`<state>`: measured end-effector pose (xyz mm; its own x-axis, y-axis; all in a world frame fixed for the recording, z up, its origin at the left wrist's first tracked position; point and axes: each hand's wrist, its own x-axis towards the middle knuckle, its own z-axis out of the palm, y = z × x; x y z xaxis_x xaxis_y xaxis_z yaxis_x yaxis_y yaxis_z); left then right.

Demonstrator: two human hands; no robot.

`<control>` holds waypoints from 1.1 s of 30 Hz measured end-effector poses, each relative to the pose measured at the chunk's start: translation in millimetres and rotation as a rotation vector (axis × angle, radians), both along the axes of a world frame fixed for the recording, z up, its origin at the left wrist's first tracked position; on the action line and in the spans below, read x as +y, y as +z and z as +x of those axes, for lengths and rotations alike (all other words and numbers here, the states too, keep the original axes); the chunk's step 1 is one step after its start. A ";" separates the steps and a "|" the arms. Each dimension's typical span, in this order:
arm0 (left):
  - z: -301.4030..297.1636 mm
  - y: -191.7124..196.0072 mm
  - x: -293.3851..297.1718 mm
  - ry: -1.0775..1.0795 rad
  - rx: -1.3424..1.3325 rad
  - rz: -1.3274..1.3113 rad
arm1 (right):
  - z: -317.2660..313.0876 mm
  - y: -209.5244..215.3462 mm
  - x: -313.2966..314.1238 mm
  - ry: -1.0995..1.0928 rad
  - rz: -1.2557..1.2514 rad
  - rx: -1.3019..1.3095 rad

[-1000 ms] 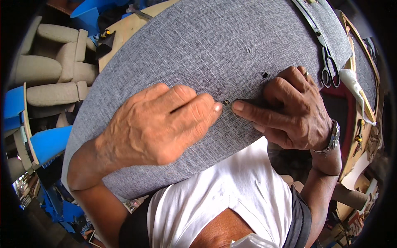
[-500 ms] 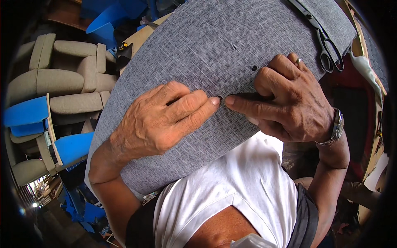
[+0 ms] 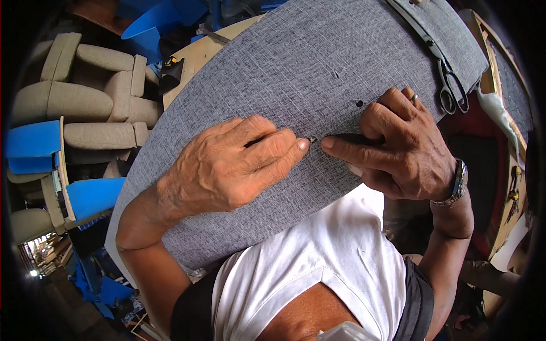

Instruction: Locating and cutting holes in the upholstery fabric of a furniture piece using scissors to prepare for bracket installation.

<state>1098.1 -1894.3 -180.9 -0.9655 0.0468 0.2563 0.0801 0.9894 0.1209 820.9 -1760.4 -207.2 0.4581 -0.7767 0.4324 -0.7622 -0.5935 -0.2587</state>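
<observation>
Grey woven upholstery fabric [image 3: 273, 74] covers a large curved panel in front of me. Near its middle is a small hole [image 3: 313, 140] with something pale and tiny at it, too small to name. My left hand [image 3: 233, 162] is closed, its fingertips pressed together on the fabric just left of that hole. From the other side my right hand [image 3: 398, 148] points its index finger toward the hole, with its other fingers curled and the thumb tucked beneath. Whatever lies within either hand is hidden. Beyond the right hand is a second round dark hole [image 3: 359, 103].
Large scissors [image 3: 446, 85] lie on the fabric at the upper right. Beige sofa seats [image 3: 79, 102] and blue panels [image 3: 94, 199] fill the left side. A wooden board [image 3: 196, 57] with a small yellow-and-black tool [image 3: 172, 61] sits beyond the panel. A wooden frame [image 3: 500, 216] stands at the right.
Both fingertips have drawn slightly apart, baring the small hole between them. The view has shifted a little, so the panel and scissors appear slightly moved.
</observation>
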 end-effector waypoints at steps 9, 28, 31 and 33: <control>0.2 -18.4 3.9 0.011 0.152 -0.042 | 2.2 26.5 -11.2 0.035 0.106 0.219; 0.0 -8.5 -12.9 -0.045 0.061 0.123 | -5.6 8.0 -13.9 0.076 0.048 0.098; -2.4 -9.9 -7.9 -0.028 0.084 0.102 | -11.4 0.0 -12.2 0.106 -0.002 0.053; -1.6 -10.1 -6.6 -0.014 0.080 0.101 | -13.3 -6.1 -10.5 0.133 -0.012 0.027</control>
